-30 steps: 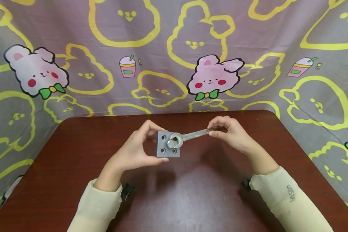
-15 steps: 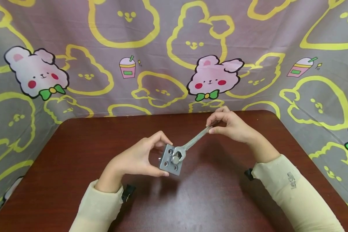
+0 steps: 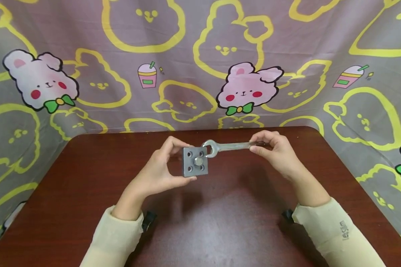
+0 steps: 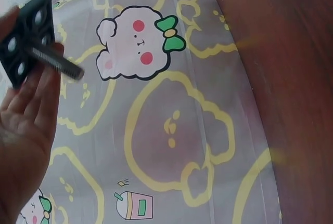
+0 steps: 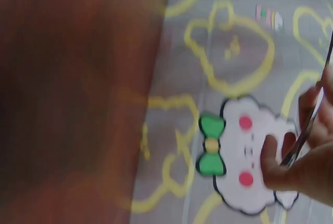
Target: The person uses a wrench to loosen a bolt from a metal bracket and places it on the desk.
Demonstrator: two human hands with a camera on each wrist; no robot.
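1. The left grip [image 3: 155, 168] clasps a square grey plate [image 3: 195, 171] by its top and bottom edges, fingers along the upper one and thumb under the lower.
2. The plate sits at the tips of that grip, held above the counter [image 3: 227, 226], with four holes around its centre.
3. A bolt runs through the middle of the plate. Its head [image 3: 198, 161] faces the right grip's side; in the left wrist view its threaded shank [image 4: 56, 61] juts out at the opposite face, and no nut shows on it.
4. Between the two grips, the wrench's forked end lies just beside the plate's upper right edge, apart from the bolt head; whether it touches the plate I cannot tell.
5. The right grip [image 3: 278, 151] pinches the far end of the wrench [image 3: 234, 146] between thumb and fingers.
6. As I judge it, setting up is done: bolt through the plate, plate steadied, wrench in hand. Seating the wrench on the head for any further turn is not done. How tight the bolt is cannot be told.
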